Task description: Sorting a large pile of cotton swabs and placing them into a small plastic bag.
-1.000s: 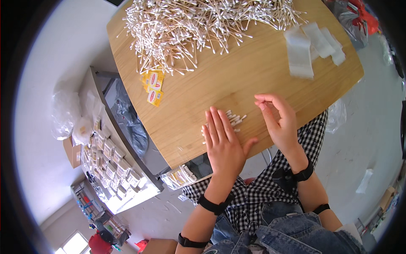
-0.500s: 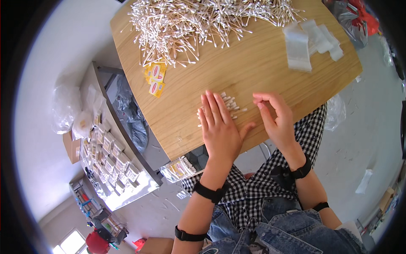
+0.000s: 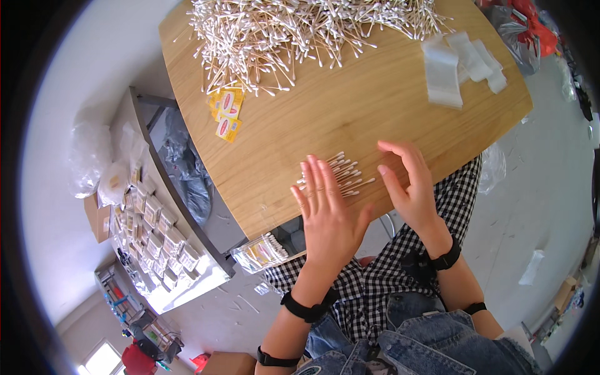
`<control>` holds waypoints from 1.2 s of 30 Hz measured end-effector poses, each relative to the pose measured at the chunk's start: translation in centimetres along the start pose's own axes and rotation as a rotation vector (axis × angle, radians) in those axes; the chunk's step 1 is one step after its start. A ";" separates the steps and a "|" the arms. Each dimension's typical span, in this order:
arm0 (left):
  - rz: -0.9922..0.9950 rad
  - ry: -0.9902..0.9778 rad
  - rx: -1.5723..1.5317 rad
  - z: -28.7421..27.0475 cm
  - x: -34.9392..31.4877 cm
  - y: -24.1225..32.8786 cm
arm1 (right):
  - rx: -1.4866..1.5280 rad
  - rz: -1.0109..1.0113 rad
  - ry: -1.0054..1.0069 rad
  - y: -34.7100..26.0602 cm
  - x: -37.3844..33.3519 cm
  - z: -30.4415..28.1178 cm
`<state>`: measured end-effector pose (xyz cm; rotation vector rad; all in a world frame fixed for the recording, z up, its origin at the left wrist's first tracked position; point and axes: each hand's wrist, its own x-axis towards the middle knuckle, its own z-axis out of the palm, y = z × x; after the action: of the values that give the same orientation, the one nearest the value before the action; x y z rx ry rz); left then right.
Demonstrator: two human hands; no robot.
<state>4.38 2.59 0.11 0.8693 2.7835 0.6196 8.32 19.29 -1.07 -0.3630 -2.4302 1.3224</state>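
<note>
A small batch of cotton swabs [image 3: 347, 174] lies on the wooden table [image 3: 281, 131] near its front edge, sticks roughly side by side. My left hand [image 3: 328, 209] rests flat over the left part of the batch, fingers stretched out and thumb apart, hiding some sticks. Just right of the swabs, my right hand [image 3: 409, 184] is held with thumb and forefinger curved and apart, nothing between them. A large heap of loose cotton swabs [image 3: 294, 37] covers the far side of the table.
Yellow printed cards [image 3: 229, 115] lie left of the heap, and clear plastic bags [image 3: 444, 75] lie at the far right. A bag of packed swabs [image 3: 265, 251] sits by the table's front-left edge. On a side table [image 3: 219, 275], several small packs [image 3: 156, 231] are piled.
My left hand has drawn back toward me, baring more of the batch, whose sticks now lie nearer me. The gap between my right thumb and forefinger has widened.
</note>
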 end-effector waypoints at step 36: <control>-0.321 0.603 -1.378 0.6 3.2 -0.6 | 0.765 0.125 -0.080 -1.3 3.8 5.0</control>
<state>1.60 4.22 -0.83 -0.1015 1.8786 2.4789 2.77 16.27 -1.76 -0.2510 -1.7783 2.2065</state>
